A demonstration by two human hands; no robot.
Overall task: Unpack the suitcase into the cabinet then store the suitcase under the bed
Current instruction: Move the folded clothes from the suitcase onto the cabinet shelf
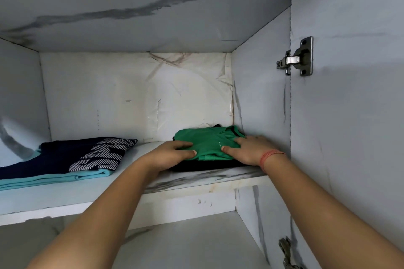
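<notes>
On the cabinet shelf (196,178), right corner, my left hand (172,152) and right hand (247,148) are gripping the green shirt (207,140) atop a dark garment (207,165), yanking free is probably wrecking the fold

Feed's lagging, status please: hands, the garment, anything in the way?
Hands: left hand and right hand grip the green shirt by its sides. Shirt lies atop a dark garment, right end of shelf. Navy-and-teal pile sits apart, left; nothing blocking.
</notes>
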